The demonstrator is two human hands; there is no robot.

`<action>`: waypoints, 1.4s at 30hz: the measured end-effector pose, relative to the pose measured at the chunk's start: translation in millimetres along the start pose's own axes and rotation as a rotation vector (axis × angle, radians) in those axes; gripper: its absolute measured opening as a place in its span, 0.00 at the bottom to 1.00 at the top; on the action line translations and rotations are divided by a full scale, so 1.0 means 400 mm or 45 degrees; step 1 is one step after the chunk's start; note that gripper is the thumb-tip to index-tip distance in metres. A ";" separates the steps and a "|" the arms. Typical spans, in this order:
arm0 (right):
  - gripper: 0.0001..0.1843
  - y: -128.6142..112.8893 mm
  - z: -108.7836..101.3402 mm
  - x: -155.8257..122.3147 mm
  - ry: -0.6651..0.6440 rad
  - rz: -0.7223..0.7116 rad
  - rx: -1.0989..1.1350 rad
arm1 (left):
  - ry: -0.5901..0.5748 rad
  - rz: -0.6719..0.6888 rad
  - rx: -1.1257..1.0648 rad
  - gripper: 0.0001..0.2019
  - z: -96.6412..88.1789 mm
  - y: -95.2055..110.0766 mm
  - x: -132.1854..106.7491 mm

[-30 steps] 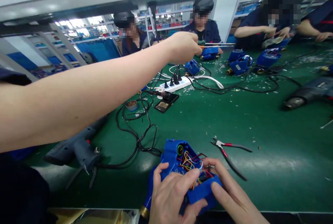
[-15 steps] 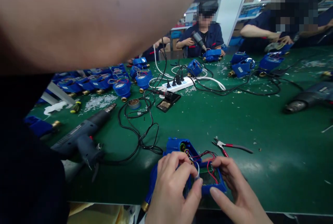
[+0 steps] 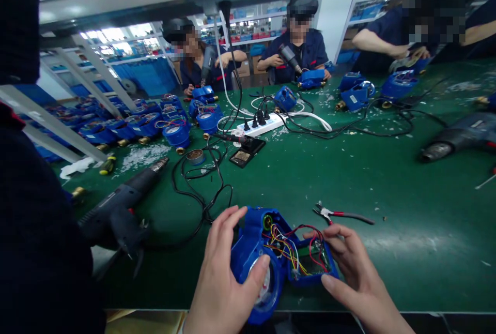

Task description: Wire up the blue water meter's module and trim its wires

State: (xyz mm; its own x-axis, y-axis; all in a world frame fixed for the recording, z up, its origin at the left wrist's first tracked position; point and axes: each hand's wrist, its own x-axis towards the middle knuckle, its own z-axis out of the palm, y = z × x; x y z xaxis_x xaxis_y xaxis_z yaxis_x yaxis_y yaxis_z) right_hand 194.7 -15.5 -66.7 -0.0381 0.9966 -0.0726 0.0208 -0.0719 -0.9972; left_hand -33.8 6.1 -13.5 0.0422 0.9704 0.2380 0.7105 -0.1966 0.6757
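A blue water meter [image 3: 250,238] lies at the table's near edge, its round dial [image 3: 267,283] facing me and a gold-rimmed round part in its upper housing. My left hand [image 3: 227,277] is wrapped round its left side, thumb on the dial. Joined to it by red, yellow and white wires [image 3: 287,241] is a blue open box [image 3: 306,281] with a green circuit board inside. My right hand [image 3: 354,272] holds that box by its right edge, thumb at the near corner and fingers behind. Just beyond lie red-handled cutting pliers [image 3: 341,215].
A heat gun [image 3: 127,189] lies left, another [image 3: 461,137] right. Black cords run to a power strip [image 3: 263,126] near a soldering iron stand [image 3: 248,154]. Several blue meters [image 3: 176,132] stand back left, under a metal frame. Co-workers [image 3: 298,49] sit opposite, some holding heat guns.
My left hand has moved from the wires to the meter's left side, uncovering the dial and wires. My right hand stays at the box. The head view has shifted, showing another co-worker.
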 end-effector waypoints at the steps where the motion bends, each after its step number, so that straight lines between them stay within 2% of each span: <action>1: 0.33 0.001 -0.006 0.004 -0.019 0.024 0.028 | -0.083 -0.063 -0.004 0.31 0.000 -0.007 0.007; 3: 0.34 0.008 -0.018 0.015 -0.072 0.033 0.041 | -0.290 -0.150 -0.061 0.36 0.000 -0.016 0.023; 5: 0.34 0.016 -0.029 0.027 -0.121 0.006 0.032 | -0.430 -0.190 -0.113 0.35 -0.001 -0.018 0.039; 10: 0.32 0.013 -0.049 0.065 -0.138 -0.035 0.045 | -0.472 -0.271 -0.196 0.33 -0.005 -0.010 0.068; 14: 0.29 -0.013 -0.063 0.092 -0.192 -0.167 -0.170 | -0.420 -0.373 -0.257 0.33 -0.001 -0.013 0.069; 20: 0.25 -0.047 -0.053 0.092 0.012 -0.598 -0.640 | -0.161 -0.413 -0.250 0.34 0.016 -0.016 0.046; 23: 0.26 -0.043 -0.036 0.079 0.027 -0.698 -0.740 | -0.031 -0.371 -0.158 0.34 0.026 -0.010 0.033; 25: 0.26 -0.037 -0.025 0.077 0.022 -0.674 -0.738 | 0.077 -0.350 -0.080 0.34 0.036 -0.007 0.026; 28: 0.26 -0.032 -0.013 0.093 -0.072 -0.387 -0.553 | 0.228 -0.315 0.030 0.32 0.056 -0.006 0.018; 31: 0.26 -0.030 -0.013 0.122 -0.234 -0.019 -0.232 | 0.207 -0.284 0.094 0.30 0.074 -0.011 0.012; 33: 0.27 -0.027 -0.018 0.134 -0.294 0.092 -0.121 | 0.118 -0.276 0.110 0.30 0.079 -0.014 0.008; 35: 0.27 -0.021 -0.024 0.134 -0.315 0.090 -0.124 | 0.039 -0.259 0.130 0.32 0.078 -0.014 0.004; 38: 0.28 -0.011 -0.028 0.111 -0.268 -0.006 -0.193 | -0.037 -0.214 0.187 0.33 0.069 -0.007 -0.004; 42: 0.29 0.008 -0.028 0.072 -0.177 -0.125 -0.317 | -0.026 -0.065 0.315 0.37 0.057 0.012 -0.011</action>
State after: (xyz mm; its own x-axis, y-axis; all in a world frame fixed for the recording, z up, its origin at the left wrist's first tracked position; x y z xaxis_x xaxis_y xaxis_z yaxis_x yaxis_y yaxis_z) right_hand 204.7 13.3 -72.0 -0.1878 0.9822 0.0051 0.2541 0.0536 -0.9657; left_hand -14.5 4.0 -27.3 0.0139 0.9813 0.1919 0.8622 -0.1090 0.4947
